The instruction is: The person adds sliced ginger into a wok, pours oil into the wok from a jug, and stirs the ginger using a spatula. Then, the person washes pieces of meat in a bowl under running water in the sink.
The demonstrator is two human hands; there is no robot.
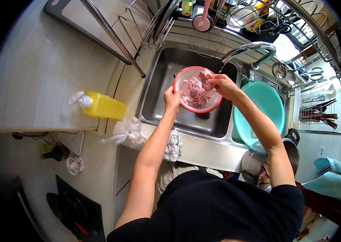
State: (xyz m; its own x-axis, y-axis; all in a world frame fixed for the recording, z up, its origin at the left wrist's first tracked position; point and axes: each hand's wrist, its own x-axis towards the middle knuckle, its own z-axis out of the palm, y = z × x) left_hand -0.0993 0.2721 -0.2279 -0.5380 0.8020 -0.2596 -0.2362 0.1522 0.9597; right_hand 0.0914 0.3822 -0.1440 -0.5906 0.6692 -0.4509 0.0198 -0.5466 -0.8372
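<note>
Over the steel sink [162, 80] I see a white bowl with a red rim [177, 83], holding pieces of raw meat [194, 92]. My left hand [173, 99] grips the bowl's left edge, thumb at the rim. At the bowl's upper right, my right hand [223, 86] pinches a piece of raw meat [206, 79] between thumb and fingers, raised a little above the rest. The faucet [251, 47] curves over the sink, its spout just above my right hand. A dark scrubber-like thing [203, 115] shows partly beneath the bowl.
A turquoise basin [264, 97] sits right of the sink, near a metal pot [255, 161]. Left of the sink are a yellow pump bottle [105, 105] and a clear plastic bag [130, 130]. Wire racks [328, 101] with utensils stand at the right; a pink-handled brush [203, 22] is behind.
</note>
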